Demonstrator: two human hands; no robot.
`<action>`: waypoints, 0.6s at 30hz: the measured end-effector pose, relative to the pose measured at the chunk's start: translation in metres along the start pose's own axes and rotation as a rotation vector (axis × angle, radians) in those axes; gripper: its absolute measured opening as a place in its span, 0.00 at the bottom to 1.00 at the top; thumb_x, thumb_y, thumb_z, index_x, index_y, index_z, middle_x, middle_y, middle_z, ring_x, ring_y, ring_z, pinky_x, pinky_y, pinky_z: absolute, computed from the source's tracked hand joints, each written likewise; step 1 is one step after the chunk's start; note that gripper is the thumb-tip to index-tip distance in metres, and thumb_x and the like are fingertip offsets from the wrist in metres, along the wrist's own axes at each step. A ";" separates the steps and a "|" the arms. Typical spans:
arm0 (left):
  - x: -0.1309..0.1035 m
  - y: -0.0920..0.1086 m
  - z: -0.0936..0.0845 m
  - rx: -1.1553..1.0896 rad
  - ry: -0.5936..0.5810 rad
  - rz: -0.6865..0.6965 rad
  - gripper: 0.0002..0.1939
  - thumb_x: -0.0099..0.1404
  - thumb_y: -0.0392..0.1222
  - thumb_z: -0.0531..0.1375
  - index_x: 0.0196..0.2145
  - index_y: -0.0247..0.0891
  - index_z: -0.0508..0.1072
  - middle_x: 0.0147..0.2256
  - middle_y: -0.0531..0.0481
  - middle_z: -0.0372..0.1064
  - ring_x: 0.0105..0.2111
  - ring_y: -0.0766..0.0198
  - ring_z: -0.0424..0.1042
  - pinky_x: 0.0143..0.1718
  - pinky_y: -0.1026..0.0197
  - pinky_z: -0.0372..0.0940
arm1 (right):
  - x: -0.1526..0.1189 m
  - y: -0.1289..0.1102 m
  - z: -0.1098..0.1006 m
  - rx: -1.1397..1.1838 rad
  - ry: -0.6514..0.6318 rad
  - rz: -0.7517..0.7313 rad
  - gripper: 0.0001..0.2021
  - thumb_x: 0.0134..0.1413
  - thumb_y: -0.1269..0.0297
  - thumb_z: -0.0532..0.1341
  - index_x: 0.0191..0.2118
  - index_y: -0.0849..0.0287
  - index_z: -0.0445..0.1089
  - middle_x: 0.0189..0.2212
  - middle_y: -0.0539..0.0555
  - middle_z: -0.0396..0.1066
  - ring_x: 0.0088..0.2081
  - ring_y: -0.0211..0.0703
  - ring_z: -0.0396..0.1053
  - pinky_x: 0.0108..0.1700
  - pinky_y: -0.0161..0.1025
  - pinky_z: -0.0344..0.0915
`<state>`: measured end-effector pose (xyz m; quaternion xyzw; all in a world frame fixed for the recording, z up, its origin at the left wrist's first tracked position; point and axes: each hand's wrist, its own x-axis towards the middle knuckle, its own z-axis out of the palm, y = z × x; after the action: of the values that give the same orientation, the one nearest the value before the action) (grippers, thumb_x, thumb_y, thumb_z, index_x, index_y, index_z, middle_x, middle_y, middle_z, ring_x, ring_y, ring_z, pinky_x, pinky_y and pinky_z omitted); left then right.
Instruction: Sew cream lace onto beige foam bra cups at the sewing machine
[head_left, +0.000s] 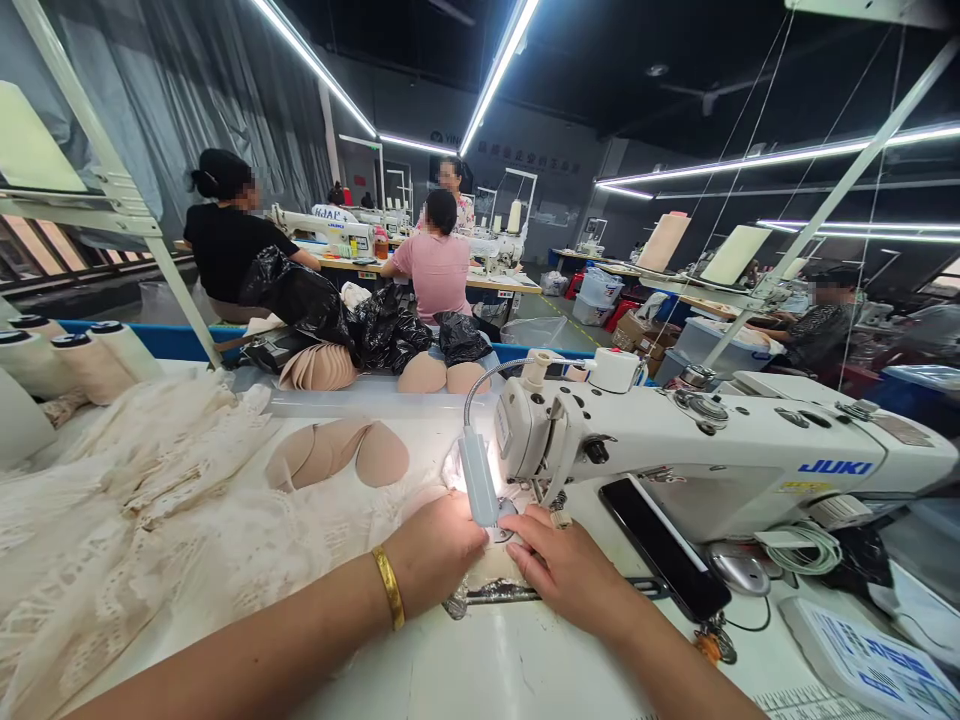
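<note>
Sewing floor, white tabletop [480, 670]: my left hand [435, 548] and right hand [564, 568] press flat, grips apart, on lace fabric [187, 520] at frame centre; feed evenly under the sewing machine [675, 450].

A garment sewing workshop: a white sewing machine [712, 450] is sitting at three o'clock, seated workers [439, 265] are sewing at twelve, thread cones [67, 355] standing at nine, strip lights [499, 70] glowing overhead.

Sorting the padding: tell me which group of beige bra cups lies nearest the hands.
The overlapping beige cups lying flat on the table just beyond the left hand; the other cups sit farther back, beside the black bags.
</note>
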<state>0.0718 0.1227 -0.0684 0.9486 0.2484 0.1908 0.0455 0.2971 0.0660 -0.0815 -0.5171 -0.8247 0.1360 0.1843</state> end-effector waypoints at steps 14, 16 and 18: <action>0.009 -0.001 -0.001 0.036 0.054 -0.056 0.06 0.66 0.31 0.57 0.32 0.38 0.68 0.35 0.47 0.72 0.35 0.55 0.69 0.38 0.55 0.63 | 0.000 0.000 0.001 -0.005 0.004 -0.011 0.14 0.71 0.67 0.53 0.55 0.52 0.71 0.38 0.55 0.74 0.35 0.48 0.68 0.38 0.44 0.66; 0.009 -0.005 0.002 0.042 0.044 -0.052 0.07 0.67 0.31 0.56 0.32 0.38 0.68 0.33 0.47 0.72 0.34 0.55 0.69 0.37 0.55 0.64 | 0.000 0.001 0.002 -0.015 0.012 -0.013 0.14 0.71 0.66 0.53 0.54 0.52 0.71 0.38 0.55 0.74 0.36 0.49 0.69 0.38 0.44 0.67; 0.011 -0.008 0.006 0.038 0.032 -0.045 0.08 0.67 0.30 0.55 0.31 0.38 0.68 0.32 0.47 0.71 0.33 0.56 0.69 0.37 0.55 0.64 | 0.000 0.001 0.003 -0.025 0.022 -0.016 0.13 0.71 0.66 0.53 0.54 0.52 0.71 0.38 0.55 0.74 0.38 0.50 0.70 0.40 0.45 0.67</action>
<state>0.0792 0.1351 -0.0719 0.9402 0.2741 0.2002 0.0277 0.2967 0.0663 -0.0842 -0.5144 -0.8283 0.1185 0.1880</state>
